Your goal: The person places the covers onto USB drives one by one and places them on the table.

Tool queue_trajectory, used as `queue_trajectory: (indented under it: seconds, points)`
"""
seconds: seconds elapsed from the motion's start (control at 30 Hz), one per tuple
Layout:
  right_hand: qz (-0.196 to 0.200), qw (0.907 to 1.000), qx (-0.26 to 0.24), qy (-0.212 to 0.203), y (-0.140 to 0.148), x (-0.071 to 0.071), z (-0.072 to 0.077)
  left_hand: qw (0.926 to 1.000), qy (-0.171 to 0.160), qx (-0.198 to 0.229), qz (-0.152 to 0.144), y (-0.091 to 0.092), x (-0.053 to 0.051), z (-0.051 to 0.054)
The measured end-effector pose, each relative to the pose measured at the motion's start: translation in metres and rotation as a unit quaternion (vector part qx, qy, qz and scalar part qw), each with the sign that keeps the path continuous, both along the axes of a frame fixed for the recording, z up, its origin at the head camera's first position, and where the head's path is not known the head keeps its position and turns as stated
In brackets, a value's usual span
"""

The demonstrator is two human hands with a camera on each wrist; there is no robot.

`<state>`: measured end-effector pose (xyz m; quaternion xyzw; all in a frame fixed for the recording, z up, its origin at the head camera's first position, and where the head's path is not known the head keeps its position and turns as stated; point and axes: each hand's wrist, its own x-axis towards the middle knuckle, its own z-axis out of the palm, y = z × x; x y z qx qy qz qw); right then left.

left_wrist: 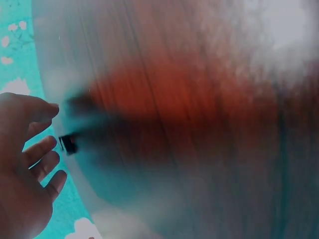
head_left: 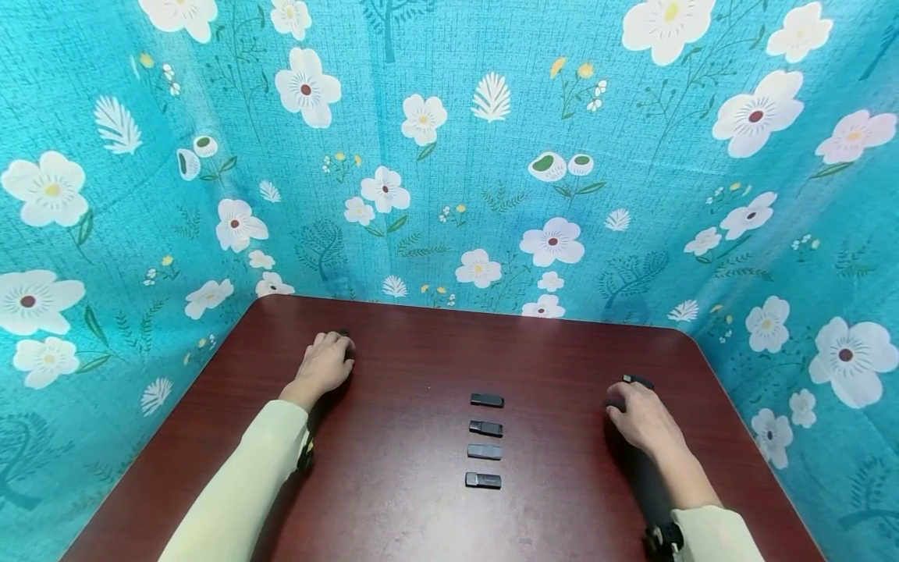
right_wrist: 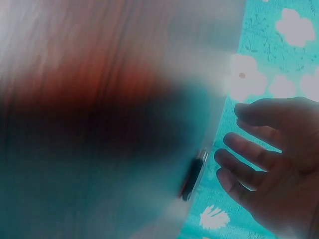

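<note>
My left hand (head_left: 327,364) hovers over the far left of the table, its fingers loosely bent and holding nothing. Just beyond its fingertips lies a small black object (left_wrist: 68,143), mostly hidden behind the hand in the head view. On the right side, my right hand (head_left: 641,415) hangs with relaxed, spread fingers. A black USB stick (head_left: 637,382) with a metal plug lies beyond it, apart from the fingers in the right wrist view. Several dark USB sticks (head_left: 486,428) lie in a column between the hands, roughly parallel to each other.
The dark red-brown table (head_left: 400,375) has a glossy top with rounded far corners. A turquoise flowered cloth (head_left: 449,179) hangs behind it and along both sides. Both wrists wear dark straps with a camera (head_left: 663,538).
</note>
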<state>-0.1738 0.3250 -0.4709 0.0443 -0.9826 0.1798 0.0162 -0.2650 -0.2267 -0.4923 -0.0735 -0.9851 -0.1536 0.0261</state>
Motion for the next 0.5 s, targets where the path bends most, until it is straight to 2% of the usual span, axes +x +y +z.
queue_trajectory:
  seconds: [0.23, 0.5]
  points:
    - [-0.019, 0.9998, 0.002, 0.007, 0.014, 0.002, 0.001, 0.9998, -0.015, 0.013, 0.008, -0.012, -0.003, 0.001]
    - [-0.028, 0.9996, 0.005, -0.003, 0.029, 0.004, -0.003, 0.9992, -0.032, 0.013, 0.022, -0.022, -0.006, -0.003]
